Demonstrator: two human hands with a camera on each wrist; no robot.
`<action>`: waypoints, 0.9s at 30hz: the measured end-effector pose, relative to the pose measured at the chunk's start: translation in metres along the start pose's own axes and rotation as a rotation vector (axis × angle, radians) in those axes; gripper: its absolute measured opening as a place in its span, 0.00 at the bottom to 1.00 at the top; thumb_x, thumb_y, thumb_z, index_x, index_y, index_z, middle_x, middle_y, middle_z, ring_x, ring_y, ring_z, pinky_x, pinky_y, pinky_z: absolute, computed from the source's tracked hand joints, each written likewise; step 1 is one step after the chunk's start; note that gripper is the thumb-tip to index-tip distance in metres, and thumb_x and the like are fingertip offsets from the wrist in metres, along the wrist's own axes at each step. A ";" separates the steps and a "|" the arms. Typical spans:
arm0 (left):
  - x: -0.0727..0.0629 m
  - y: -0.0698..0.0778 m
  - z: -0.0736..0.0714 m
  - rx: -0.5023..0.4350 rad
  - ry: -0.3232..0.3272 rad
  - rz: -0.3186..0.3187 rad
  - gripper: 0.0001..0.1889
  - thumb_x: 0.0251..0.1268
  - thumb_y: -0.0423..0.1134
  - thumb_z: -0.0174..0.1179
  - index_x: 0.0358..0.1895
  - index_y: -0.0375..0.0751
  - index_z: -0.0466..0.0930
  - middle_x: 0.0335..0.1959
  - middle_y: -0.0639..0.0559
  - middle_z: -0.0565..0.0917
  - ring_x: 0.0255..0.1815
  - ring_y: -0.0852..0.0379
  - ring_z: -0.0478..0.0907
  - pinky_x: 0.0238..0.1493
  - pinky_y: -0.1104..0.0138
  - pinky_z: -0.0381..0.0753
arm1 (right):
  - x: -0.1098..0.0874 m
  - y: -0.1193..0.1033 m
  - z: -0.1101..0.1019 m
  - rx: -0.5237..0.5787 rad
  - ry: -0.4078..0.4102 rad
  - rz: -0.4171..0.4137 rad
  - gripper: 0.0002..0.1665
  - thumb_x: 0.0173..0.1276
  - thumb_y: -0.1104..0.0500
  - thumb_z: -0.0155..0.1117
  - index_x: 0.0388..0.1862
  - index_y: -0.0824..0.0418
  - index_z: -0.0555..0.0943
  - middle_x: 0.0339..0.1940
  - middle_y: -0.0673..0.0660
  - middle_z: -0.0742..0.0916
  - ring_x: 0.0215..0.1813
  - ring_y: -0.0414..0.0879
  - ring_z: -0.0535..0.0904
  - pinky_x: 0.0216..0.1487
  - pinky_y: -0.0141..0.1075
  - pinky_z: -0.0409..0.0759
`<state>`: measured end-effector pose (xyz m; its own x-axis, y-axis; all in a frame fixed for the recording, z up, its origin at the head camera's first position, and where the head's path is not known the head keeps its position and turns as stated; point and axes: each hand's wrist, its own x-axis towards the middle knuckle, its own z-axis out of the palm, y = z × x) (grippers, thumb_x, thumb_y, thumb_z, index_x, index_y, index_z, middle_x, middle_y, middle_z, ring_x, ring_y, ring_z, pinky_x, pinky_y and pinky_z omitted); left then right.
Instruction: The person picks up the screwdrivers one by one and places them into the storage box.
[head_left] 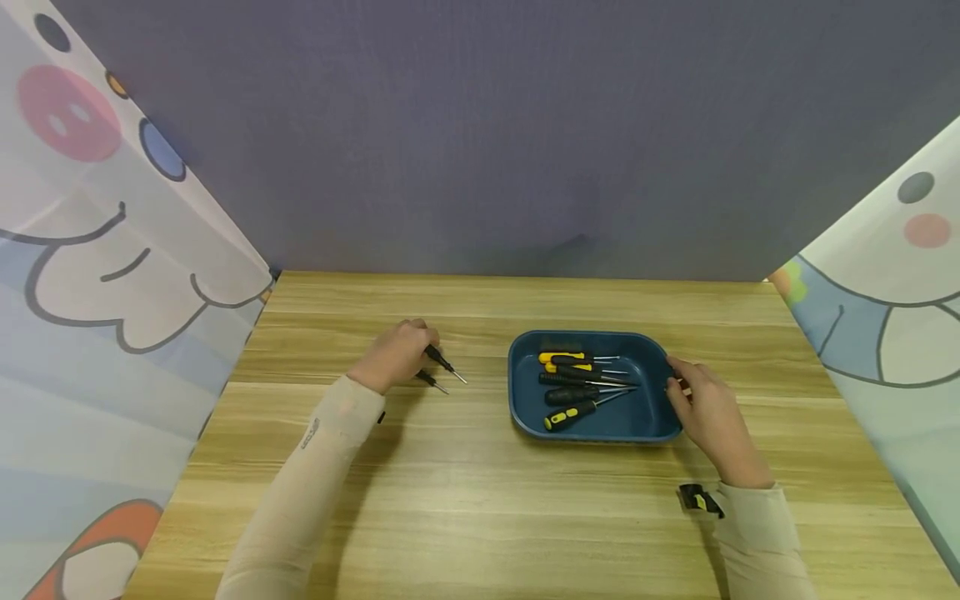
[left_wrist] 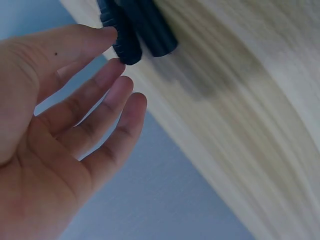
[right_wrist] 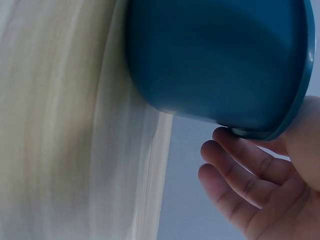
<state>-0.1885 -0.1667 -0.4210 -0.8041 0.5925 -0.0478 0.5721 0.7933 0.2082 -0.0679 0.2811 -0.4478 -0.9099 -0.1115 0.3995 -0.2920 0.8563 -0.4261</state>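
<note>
My left hand (head_left: 401, 354) pinches the handle end of a black-handled screwdriver (head_left: 442, 360) between thumb and forefinger, left of the tray. In the left wrist view this ridged dark handle (left_wrist: 122, 37) sits at the thumb tip, the other fingers spread below. A second black screwdriver (head_left: 427, 379) lies close beside it; its smooth handle (left_wrist: 152, 30) shows in the left wrist view. My right hand (head_left: 705, 404) grips the right rim of a blue tray (head_left: 647, 429). Inside the tray lie several screwdrivers, among them a black-and-yellow one (head_left: 572, 414), mostly pointing right.
The wooden table (head_left: 465, 517) ends at a grey-purple partition (head_left: 480, 150) behind. Cartoon-printed sheets (head_left: 135, 275) stand at both sides. A black strap piece (head_left: 699, 500) hangs by the right wrist.
</note>
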 end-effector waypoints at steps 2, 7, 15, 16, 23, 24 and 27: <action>0.002 -0.001 0.002 -0.011 -0.015 -0.013 0.12 0.58 0.31 0.73 0.45 0.40 0.87 0.42 0.44 0.83 0.43 0.44 0.80 0.47 0.55 0.81 | 0.000 0.000 0.000 -0.002 0.000 0.001 0.21 0.67 0.74 0.60 0.58 0.79 0.76 0.40 0.70 0.83 0.37 0.61 0.82 0.31 0.52 0.83; 0.006 -0.006 0.009 -0.016 -0.038 -0.027 0.12 0.58 0.33 0.74 0.45 0.42 0.88 0.43 0.45 0.82 0.43 0.46 0.80 0.46 0.55 0.81 | 0.000 0.000 0.000 -0.002 -0.003 0.002 0.21 0.67 0.74 0.60 0.59 0.79 0.76 0.40 0.70 0.83 0.37 0.60 0.82 0.30 0.52 0.83; 0.010 -0.008 0.015 0.012 -0.037 -0.011 0.11 0.55 0.34 0.75 0.43 0.45 0.88 0.40 0.47 0.82 0.42 0.45 0.79 0.46 0.55 0.81 | -0.001 0.002 0.001 -0.007 -0.004 0.005 0.21 0.68 0.73 0.60 0.59 0.78 0.76 0.40 0.69 0.83 0.37 0.60 0.82 0.30 0.51 0.82; 0.010 -0.008 0.015 0.015 -0.035 -0.010 0.11 0.55 0.34 0.75 0.42 0.45 0.88 0.40 0.47 0.82 0.42 0.45 0.79 0.46 0.55 0.80 | -0.001 0.002 0.001 -0.006 -0.004 0.006 0.21 0.68 0.73 0.60 0.59 0.78 0.76 0.40 0.69 0.83 0.37 0.60 0.82 0.30 0.51 0.82; 0.008 -0.007 0.012 -0.007 -0.036 0.001 0.12 0.54 0.31 0.74 0.43 0.43 0.89 0.38 0.47 0.82 0.42 0.46 0.80 0.45 0.56 0.81 | -0.001 0.001 0.001 -0.010 0.012 0.001 0.21 0.67 0.74 0.61 0.58 0.78 0.77 0.39 0.68 0.83 0.36 0.59 0.82 0.30 0.51 0.83; 0.008 -0.006 0.011 -0.012 -0.037 0.001 0.12 0.54 0.30 0.74 0.43 0.42 0.89 0.37 0.47 0.82 0.42 0.47 0.80 0.45 0.56 0.81 | -0.001 0.000 0.001 -0.011 0.014 0.000 0.20 0.67 0.74 0.61 0.58 0.78 0.77 0.39 0.68 0.83 0.36 0.59 0.82 0.30 0.51 0.83; 0.007 -0.005 0.008 -0.018 -0.042 0.005 0.12 0.55 0.30 0.74 0.44 0.41 0.89 0.37 0.47 0.82 0.41 0.48 0.80 0.45 0.58 0.82 | -0.001 0.000 0.001 -0.012 0.018 0.000 0.20 0.66 0.75 0.61 0.58 0.78 0.77 0.39 0.68 0.83 0.36 0.59 0.82 0.30 0.52 0.82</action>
<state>-0.1956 -0.1653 -0.4305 -0.7933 0.6025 -0.0878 0.5732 0.7877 0.2258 -0.0676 0.2806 -0.4489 -0.9044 -0.1023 0.4142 -0.2884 0.8621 -0.4167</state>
